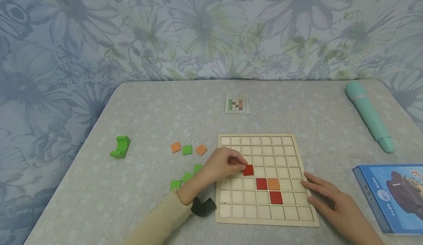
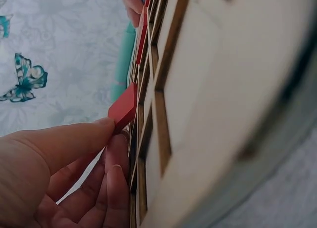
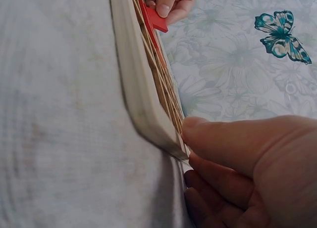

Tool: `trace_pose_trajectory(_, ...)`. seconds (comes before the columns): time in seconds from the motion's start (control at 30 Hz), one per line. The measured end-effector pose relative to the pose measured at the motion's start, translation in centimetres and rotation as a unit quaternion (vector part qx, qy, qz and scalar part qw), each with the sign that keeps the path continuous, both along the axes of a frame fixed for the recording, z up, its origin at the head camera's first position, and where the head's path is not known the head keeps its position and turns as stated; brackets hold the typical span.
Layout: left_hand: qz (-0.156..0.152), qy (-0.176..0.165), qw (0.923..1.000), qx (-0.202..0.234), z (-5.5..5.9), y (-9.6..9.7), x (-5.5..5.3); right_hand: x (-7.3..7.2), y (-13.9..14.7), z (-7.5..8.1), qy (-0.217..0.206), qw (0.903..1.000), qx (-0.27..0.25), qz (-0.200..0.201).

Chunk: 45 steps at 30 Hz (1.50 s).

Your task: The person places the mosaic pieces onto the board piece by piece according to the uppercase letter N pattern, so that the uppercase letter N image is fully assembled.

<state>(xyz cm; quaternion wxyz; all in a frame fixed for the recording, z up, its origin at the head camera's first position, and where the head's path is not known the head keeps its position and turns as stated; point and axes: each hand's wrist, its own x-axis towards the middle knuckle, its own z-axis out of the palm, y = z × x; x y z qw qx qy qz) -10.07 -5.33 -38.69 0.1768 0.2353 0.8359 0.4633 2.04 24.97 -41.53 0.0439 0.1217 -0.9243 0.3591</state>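
Note:
My left hand (image 1: 222, 165) pinches a red square tile (image 1: 248, 170) between thumb and fingertips, over the left-middle of a wooden grid board (image 1: 267, 224). The left wrist view shows this red tile (image 2: 124, 107) tilted, one corner right at the grid ridges. Two more red tiles (image 1: 261, 184) (image 1: 276, 197) and an orange tile (image 1: 273, 184) sit in cells nearby. My right hand (image 1: 337, 201) rests at the board's right edge with fingers extended; in the right wrist view its thumb (image 3: 218, 139) touches the rim.
Loose green tiles (image 1: 187, 149) and orange tiles (image 1: 176, 147) lie left of the board, some partly behind my left forearm. A black curved piece (image 1: 203, 207), green curved block (image 1: 120, 147), pattern card (image 1: 237, 103), teal microphone-shaped object (image 1: 370, 116) and blue box (image 1: 393, 197) surround it.

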Motion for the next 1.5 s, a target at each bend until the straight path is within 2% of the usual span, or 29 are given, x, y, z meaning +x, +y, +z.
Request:
trace_pose_trajectory(0.23,-0.01,0.026,0.9996,-0.002,-0.2,-0.1,0.0,-0.1,0.0,0.1,0.001,1.0,-0.004,0.002)
trace_pose_trajectory(0.5,-0.028,0.084,0.996,-0.013,-0.7,-0.1,-0.1,-0.1,0.0,0.0,-0.008,0.9999,0.002,-0.006)
trace_pose_trajectory(0.7,-0.042,0.092,0.9948,-0.014,-0.8,-0.2,0.0,0.0,0.1,-0.2,-0.012,0.9997,0.014,-0.013)
trace_pose_trajectory(0.8,-0.044,0.093,0.9947,0.0,-0.3,-0.5,0.1,0.1,0.1,-0.3,-0.006,0.9999,0.008,-0.009)
trace_pose_trajectory(0.87,-0.041,0.089,0.9951,0.014,0.4,-1.2,0.0,0.1,0.0,-0.4,-0.005,0.9999,0.006,-0.008)
trace_pose_trajectory(0.97,-0.025,0.079,0.9961,0.029,2.1,-3.2,-0.1,0.1,0.0,-0.4,-0.006,0.9999,0.006,-0.01)
trace_pose_trajectory(1.03,-0.01,0.074,0.9967,0.032,3.0,-5.2,-0.2,0.0,0.0,-0.4,-0.01,0.9998,0.01,-0.014)
trace_pose_trajectory(1.17,0.01,0.061,0.9977,0.029,3.8,-10.0,0.0,0.0,0.1,-0.4,-0.015,0.9997,0.015,-0.016)
trace_pose_trajectory(1.33,0.005,0.02,0.9998,0.007,2.8,-15.9,1.3,-0.1,0.1,-0.3,-0.024,0.9995,0.015,-0.016)
trace_pose_trajectory(1.43,-0.003,0.005,1.0,-0.002,1.7,-17.9,2.3,-0.2,0.1,-0.2,-0.024,0.9995,0.016,-0.015)
trace_pose_trajectory(1.5,-0.01,0.014,0.9998,-0.007,1.0,-18.4,3.1,-0.2,0.1,-0.2,-0.02,0.9996,0.015,-0.013)
